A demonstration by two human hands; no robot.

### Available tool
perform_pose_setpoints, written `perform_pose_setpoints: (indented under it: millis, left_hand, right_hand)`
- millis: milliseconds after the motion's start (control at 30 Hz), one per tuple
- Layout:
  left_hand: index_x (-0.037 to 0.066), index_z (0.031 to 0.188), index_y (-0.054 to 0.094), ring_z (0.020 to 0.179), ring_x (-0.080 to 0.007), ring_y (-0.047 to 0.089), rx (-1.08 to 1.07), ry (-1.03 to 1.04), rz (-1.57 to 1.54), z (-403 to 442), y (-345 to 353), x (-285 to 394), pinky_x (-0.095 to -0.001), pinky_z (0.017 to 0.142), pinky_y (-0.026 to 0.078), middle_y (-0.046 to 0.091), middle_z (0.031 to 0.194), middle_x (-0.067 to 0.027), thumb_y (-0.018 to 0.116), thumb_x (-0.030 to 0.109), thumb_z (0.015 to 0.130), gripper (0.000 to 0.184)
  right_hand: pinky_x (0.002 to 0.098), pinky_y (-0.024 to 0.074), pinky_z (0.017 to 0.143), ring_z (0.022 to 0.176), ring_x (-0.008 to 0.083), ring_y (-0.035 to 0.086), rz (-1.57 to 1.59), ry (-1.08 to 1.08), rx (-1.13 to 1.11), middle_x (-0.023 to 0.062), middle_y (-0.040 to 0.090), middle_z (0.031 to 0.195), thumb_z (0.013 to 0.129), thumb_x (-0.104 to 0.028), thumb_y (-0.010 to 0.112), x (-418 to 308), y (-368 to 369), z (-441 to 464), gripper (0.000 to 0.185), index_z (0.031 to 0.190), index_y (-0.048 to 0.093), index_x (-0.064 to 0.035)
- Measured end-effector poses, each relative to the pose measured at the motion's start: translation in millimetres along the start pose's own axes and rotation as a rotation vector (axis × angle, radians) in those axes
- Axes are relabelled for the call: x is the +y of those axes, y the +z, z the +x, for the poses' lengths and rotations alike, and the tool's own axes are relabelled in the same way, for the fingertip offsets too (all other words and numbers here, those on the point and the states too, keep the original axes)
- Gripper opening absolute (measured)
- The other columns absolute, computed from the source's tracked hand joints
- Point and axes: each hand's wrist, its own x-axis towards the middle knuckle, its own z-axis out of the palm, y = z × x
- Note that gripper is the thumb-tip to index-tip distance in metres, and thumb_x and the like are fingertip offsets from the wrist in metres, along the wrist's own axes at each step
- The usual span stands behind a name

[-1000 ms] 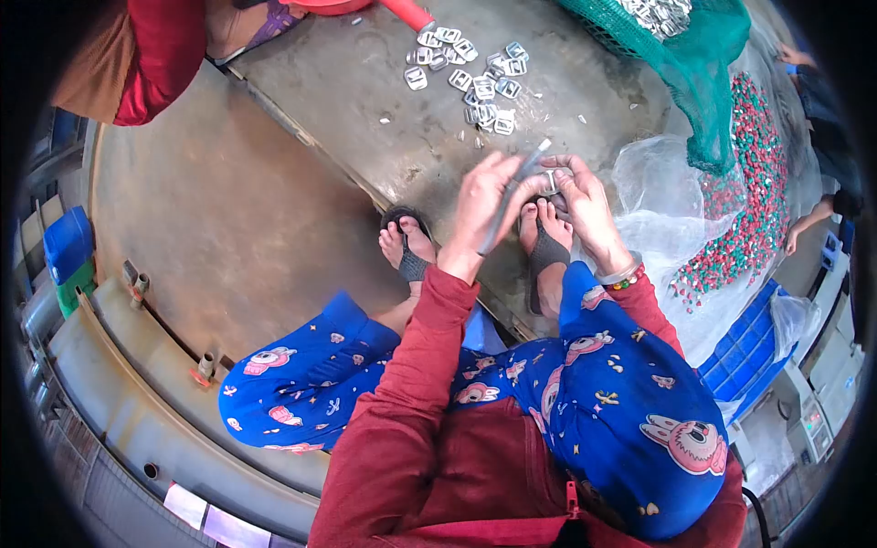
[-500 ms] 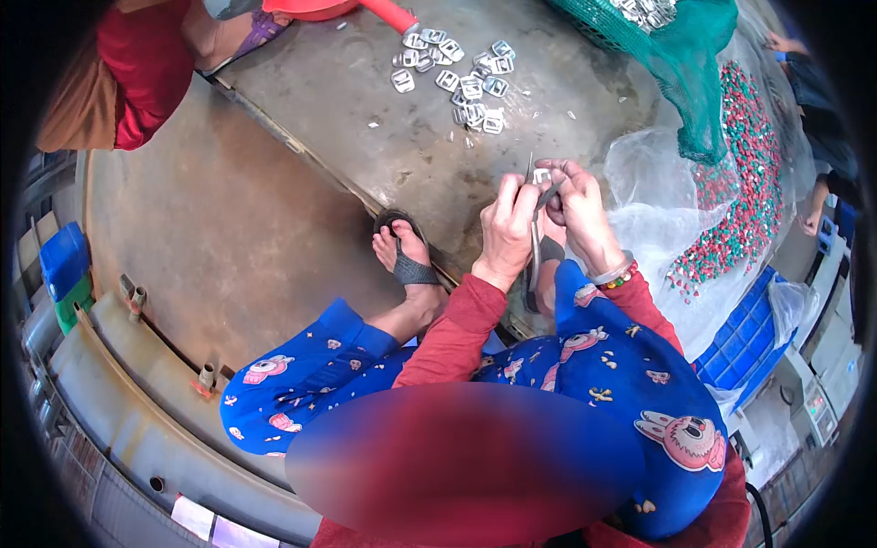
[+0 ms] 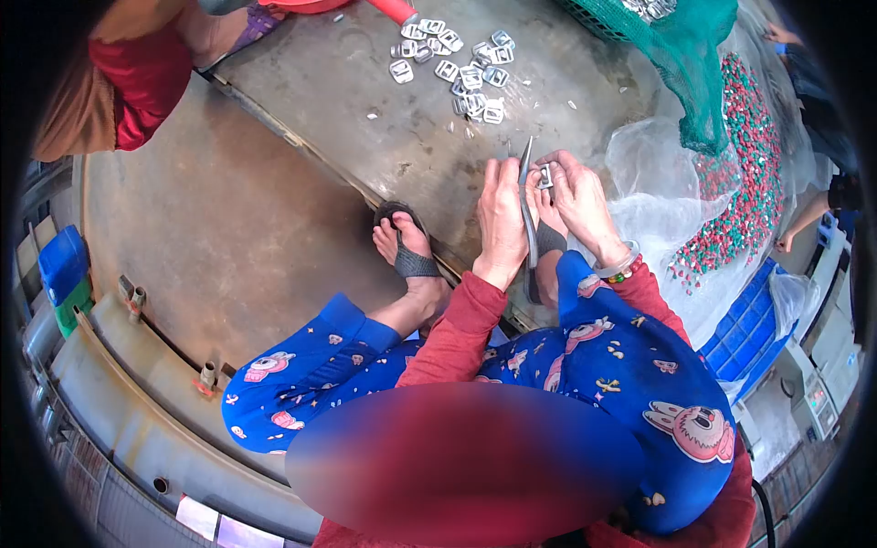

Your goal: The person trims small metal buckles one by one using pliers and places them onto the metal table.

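Note:
My left hand (image 3: 501, 219) is closed around a slim dark metal tool (image 3: 527, 205), whose pointed tip rises above the fingers. Just to its right, my right hand (image 3: 582, 203) pinches a small silver metal buckle (image 3: 545, 175) between thumb and fingers. The tool is beside the buckle; whether they touch is unclear. Farther ahead on the grey floor sheet (image 3: 365, 128) lie several loose silver buckles (image 3: 471, 78), some overlapping.
A red handled container (image 3: 395, 11) is at the top, near another person's clothed leg (image 3: 137, 82). Right of the buckles are a green mesh bag (image 3: 690, 64), plastic sheeting (image 3: 639, 164), red and green pieces (image 3: 744, 164), and a blue crate (image 3: 744, 320). Another person's arm (image 3: 804, 221) shows far right.
The tool, blurred and slanted over my left hand earlier, now stands nearly upright. My hands came together around the buckle, then moved slightly apart. The scene has shifted slightly left.

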Motion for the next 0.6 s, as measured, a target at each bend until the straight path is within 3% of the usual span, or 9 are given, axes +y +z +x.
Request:
perform_pose_setpoints:
  millis: [167, 267, 400, 500, 600]
  left_hand:
    - [-0.001, 0.094, 0.061, 0.076, -0.0307, 0.058, 0.029, 0.072, -0.129, -4.8, 4.3, -4.8, -0.0368, 0.065, 0.046, 0.054, 0.084, -0.0150, 0.060, 0.004, 0.084, 0.011]
    - [-0.001, 0.090, 0.060, 0.073, -0.0301, 0.058, 0.035, 0.100, -0.171, -1.9, 5.7, -11.4, -0.0362, 0.061, 0.046, 0.053, 0.083, -0.0144, 0.063, 0.003, 0.082, 0.009]
    - [-0.001, 0.084, 0.058, 0.069, -0.0319, 0.057, 0.128, 0.324, 0.053, -9.5, 10.1, -7.4, -0.0369, 0.058, 0.047, 0.052, 0.083, -0.0149, 0.066, 0.002, 0.079, 0.010]
    - [0.000, 0.083, 0.057, 0.069, -0.0332, 0.057, 0.046, 0.339, -0.023, -20.2, 12.4, -0.4, -0.0378, 0.057, 0.048, 0.052, 0.083, -0.0158, 0.068, 0.002, 0.077, 0.013]
    - [-0.001, 0.088, 0.059, 0.070, -0.0305, 0.057, 0.170, 0.340, -0.015, -17.8, 13.3, -1.8, -0.0380, 0.059, 0.048, 0.054, 0.082, -0.0159, 0.071, 0.003, 0.075, 0.018]
  right_hand:
    - [0.0318, 0.0472, 0.070, 0.077, 0.0169, 0.060, 0.170, 0.008, 0.017, 0.0120, 0.064, 0.084, 0.095, -0.014, 0.041, 7.6, 4.8, 0.8, 0.025, 0.101, 0.059, 0.0014]
    - [0.0387, 0.0481, 0.072, 0.080, 0.0287, 0.065, 0.262, 0.023, 0.050, 0.0186, 0.065, 0.085, 0.093, -0.013, 0.041, -0.5, 5.5, 1.2, 0.024, 0.103, 0.058, 0.0018]
    - [0.0360, 0.0481, 0.070, 0.077, 0.0251, 0.064, 0.263, 0.051, 0.071, 0.0163, 0.065, 0.082, 0.094, -0.014, 0.041, 4.5, 5.1, 1.7, 0.025, 0.102, 0.060, 0.0014]
    - [0.0350, 0.0478, 0.069, 0.074, 0.0239, 0.062, 0.307, 0.088, 0.111, 0.0160, 0.065, 0.081, 0.094, -0.016, 0.042, 10.9, 3.1, 2.6, 0.026, 0.100, 0.060, 0.0016]
    - [0.0359, 0.0474, 0.067, 0.069, 0.0246, 0.062, 0.266, 0.062, 0.114, 0.0153, 0.064, 0.078, 0.095, -0.017, 0.042, 4.6, 1.1, 3.4, 0.027, 0.099, 0.060, 0.0007]
